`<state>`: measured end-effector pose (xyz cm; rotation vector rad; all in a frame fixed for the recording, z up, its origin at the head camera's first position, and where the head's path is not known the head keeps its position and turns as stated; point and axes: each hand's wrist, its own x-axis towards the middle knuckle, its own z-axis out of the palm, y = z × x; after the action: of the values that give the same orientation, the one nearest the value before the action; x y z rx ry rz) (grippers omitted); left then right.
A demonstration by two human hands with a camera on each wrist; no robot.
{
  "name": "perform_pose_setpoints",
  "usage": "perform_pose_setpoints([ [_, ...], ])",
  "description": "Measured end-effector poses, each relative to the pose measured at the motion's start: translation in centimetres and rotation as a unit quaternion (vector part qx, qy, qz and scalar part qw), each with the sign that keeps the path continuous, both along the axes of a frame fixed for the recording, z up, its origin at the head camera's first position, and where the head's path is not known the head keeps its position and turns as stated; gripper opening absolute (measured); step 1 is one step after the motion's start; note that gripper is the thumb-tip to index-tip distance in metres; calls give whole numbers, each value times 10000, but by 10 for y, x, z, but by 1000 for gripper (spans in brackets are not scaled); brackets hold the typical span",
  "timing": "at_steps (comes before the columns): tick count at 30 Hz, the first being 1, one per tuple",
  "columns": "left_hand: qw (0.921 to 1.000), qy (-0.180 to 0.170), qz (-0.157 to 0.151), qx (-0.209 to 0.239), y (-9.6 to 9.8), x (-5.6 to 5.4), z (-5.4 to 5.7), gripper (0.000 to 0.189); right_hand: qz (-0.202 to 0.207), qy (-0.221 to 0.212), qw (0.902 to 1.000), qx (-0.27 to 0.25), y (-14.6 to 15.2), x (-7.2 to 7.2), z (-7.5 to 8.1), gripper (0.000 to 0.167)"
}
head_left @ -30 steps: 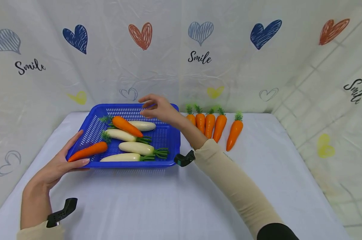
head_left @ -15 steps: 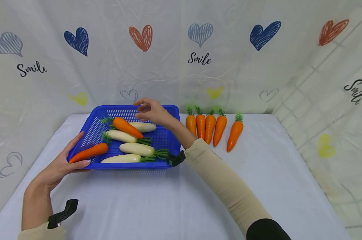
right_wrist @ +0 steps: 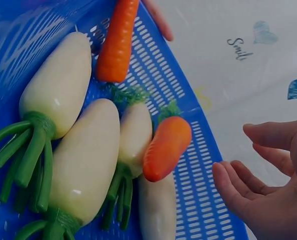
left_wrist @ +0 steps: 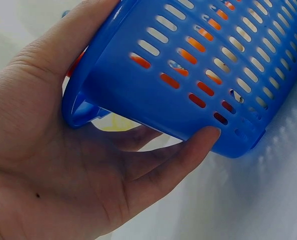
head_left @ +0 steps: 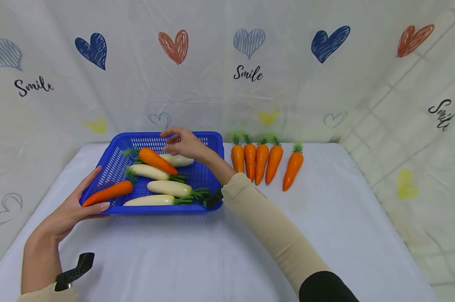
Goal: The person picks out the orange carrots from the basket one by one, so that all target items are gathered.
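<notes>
My left hand [head_left: 70,209] grips the left front corner of a blue slotted plastic basket [head_left: 155,209]; in the left wrist view its fingers [left_wrist: 158,175] curl under the basket's wall. Inside lie several white radishes [head_left: 169,188] with green stems. One orange carrot [head_left: 157,160] rests across two of them, and another carrot [head_left: 108,193] lies at the left end. Over the back of the basket hovers my right hand [head_left: 183,143], its fingers loosely bent and holding nothing. The right wrist view shows a gap between its thumb and fingers, apart from the vegetables.
Several carrots [head_left: 261,161] stand in a row right of the basket, green tops toward the wall; one carrot [head_left: 293,170] lies a little apart. White cloth [head_left: 325,235] covers the table. Behind hangs a pale sheet [head_left: 208,92] printed with hearts.
My right hand has drifted left and slightly down over the basket, uncovering more of the leftmost carrot in the row. The left hand keeps its grip on the corner.
</notes>
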<state>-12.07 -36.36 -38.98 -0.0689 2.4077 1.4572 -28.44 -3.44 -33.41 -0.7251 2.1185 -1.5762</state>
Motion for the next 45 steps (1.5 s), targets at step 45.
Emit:
perform_pose_setpoints([
  [45, 10000, -17, 37, 55, 2, 0, 2, 100, 1366, -420, 9751, 1698, -11, -7, -16, 67],
])
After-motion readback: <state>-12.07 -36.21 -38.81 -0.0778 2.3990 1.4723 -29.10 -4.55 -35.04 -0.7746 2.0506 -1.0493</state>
